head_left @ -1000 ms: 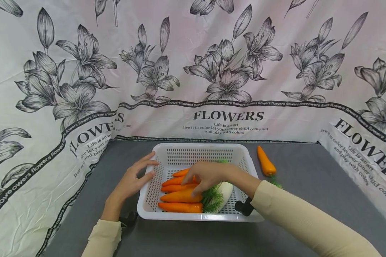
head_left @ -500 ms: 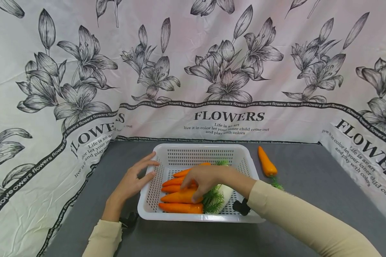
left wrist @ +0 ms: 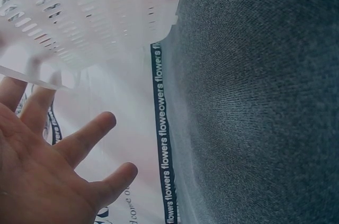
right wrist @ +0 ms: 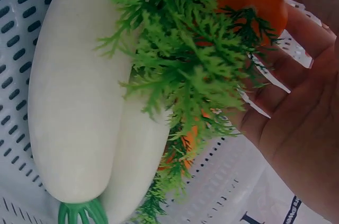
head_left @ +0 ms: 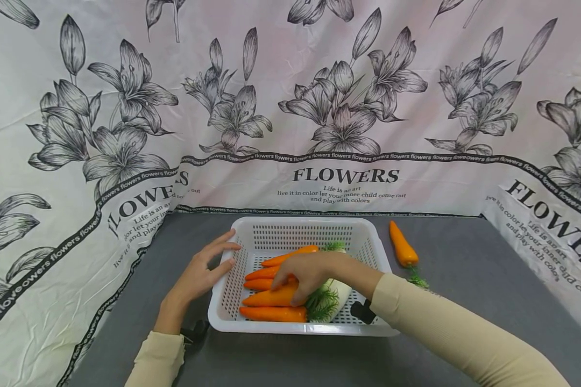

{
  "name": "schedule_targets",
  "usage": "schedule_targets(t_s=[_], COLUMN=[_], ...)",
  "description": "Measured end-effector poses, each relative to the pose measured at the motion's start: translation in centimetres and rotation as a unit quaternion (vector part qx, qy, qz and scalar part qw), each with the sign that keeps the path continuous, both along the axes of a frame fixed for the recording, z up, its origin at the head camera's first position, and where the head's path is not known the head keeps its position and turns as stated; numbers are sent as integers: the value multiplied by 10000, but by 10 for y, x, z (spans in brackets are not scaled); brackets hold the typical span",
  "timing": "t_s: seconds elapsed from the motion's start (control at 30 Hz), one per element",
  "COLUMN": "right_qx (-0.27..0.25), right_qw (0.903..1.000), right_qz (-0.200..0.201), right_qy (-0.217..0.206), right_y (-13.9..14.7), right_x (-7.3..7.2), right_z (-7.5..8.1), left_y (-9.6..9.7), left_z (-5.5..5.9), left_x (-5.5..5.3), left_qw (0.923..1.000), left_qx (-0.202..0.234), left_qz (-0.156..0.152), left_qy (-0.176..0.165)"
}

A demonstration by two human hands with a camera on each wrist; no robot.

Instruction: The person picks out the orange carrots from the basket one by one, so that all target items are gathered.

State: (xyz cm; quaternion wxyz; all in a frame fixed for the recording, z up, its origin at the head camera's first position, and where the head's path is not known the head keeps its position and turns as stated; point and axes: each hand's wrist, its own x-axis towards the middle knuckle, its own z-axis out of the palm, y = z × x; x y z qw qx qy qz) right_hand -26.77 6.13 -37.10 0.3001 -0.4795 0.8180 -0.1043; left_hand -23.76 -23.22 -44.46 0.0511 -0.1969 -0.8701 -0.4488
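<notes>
In the head view a white perforated plastic basket (head_left: 303,329) stands on the grey table with several orange carrots in it, green tops to the right. My right hand (head_left: 310,271) reaches in over them and pinches one carrot (head_left: 271,296) near its leafy end. The right wrist view has that carrot's thick end (right wrist: 265,4) between thumb and fingers, beside the feathery green leaves (right wrist: 185,38). White radishes (right wrist: 79,86) lie next to it in the basket. At the basket's left side, my left hand (head_left: 196,274) touches the rim, its fingers fairly straight and spread.
Another carrot (head_left: 402,244) with a green top lies on the grey table (head_left: 469,269) to the right of the basket. Behind and beside the table hangs a white cloth (head_left: 252,185) printed with flowers and lettering.
My right hand has shifted slightly within the basket, its thumb and fingers settling around the carrot. My left hand keeps its place at the rim.
</notes>
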Motion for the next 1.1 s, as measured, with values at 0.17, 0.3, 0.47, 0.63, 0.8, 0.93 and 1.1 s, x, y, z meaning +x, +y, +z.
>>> schedule_targets(t_s=[0.17,0.3,0.47,0.63,0.8,0.93,1.1], right_qx=[58,26,-123,-222,-494,-938,-1509], right_qw=[9992,9979,9966,9964,9969,9926,9827], right_qz=[-250,-343,-276,-241,-227,-233,-251], right_qy=[-316,-550,-764,-782,-574,-738,-1046], right_y=[3,5,7,13,20,26,39], right_x=[-2,-4,-5,-7,-9,-11,-16], right_z=[-3,-5,-8,-7,0,7,14], left_y=[0,0,0,0,1,0,-1], left_z=[0,0,0,0,1,1,0], left_x=[-1,-1,0,-1,-1,-1,-1], left_qw=[10000,10000,10000,10000,10000,10000,10000], left_qx=[-6,-10,-25,3,14,17,32], left_qz=[-26,-29,-20,-64,-92,-81,-81], left_qy=[23,38,9,13,17,3,-5])
